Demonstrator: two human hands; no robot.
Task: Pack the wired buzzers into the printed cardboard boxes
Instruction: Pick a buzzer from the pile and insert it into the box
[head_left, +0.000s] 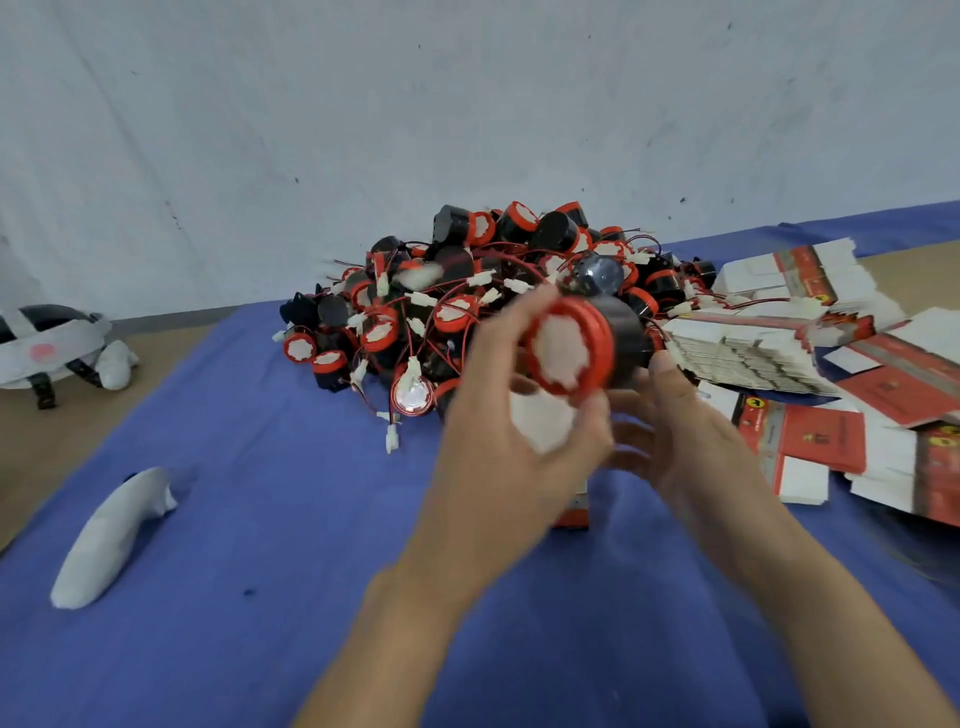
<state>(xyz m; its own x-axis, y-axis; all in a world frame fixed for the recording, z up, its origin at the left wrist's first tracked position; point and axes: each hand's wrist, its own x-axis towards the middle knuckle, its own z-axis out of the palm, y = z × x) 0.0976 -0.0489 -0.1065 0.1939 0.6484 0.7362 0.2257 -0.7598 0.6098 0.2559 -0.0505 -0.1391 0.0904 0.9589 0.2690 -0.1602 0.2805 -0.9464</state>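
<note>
A black buzzer with a red ring and white centre (574, 348) is held up in front of the pile, gripped between my left hand (498, 415) and my right hand (680, 431). Under my left palm shows the white flap of a printed cardboard box (543, 421), its red end (571, 514) below my hands; which hand holds the box I cannot tell. A large heap of black and red wired buzzers (467, 301) lies behind on the blue cloth. Flat red and white printed boxes (810, 364) are stacked to the right.
The blue cloth (291, 519) covers the table up to a white wall. A white padded object (104, 535) lies at the left front. A white headset with black straps (52, 343) sits at the far left edge.
</note>
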